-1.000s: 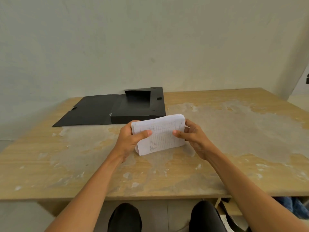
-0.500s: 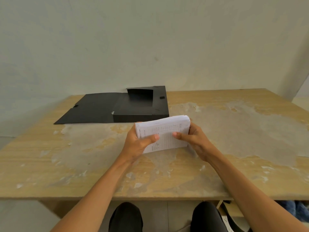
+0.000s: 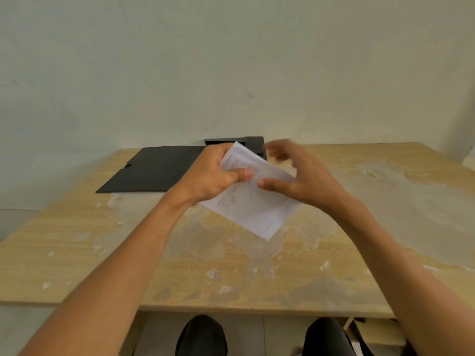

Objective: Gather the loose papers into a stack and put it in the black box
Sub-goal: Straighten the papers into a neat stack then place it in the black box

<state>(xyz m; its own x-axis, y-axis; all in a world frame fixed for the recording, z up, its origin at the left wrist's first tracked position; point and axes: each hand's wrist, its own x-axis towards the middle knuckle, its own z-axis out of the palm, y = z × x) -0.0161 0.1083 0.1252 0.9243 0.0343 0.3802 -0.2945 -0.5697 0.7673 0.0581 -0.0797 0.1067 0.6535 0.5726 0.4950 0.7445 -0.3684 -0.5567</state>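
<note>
Paper stack (image 3: 253, 199) sat tilted in the air above the middle of the bench (image 3: 372, 227), one corner pointing down toward the near edge and the upper end lifted toward the far edge. Left hand (image 3: 214, 176) was closed on the stack's upper left part, thumb pressed on the printed top sheet and the other fingers curled behind it. Right hand (image 3: 305, 181) was spread, its fingers blurred and lifted clear near the upper end; its thumb lay on or just above the top sheet, and whether it pressed the paper could not be told. Black box (image 3: 257, 145) lay at the far edge of the bench against the wall, mostly hidden behind the hands, its flat lid (image 3: 154, 170) folded open toward the far left corner. Pale worn patches covered the wooden top from the middle to the right edge. Two dark knees showed below the near edge.
</note>
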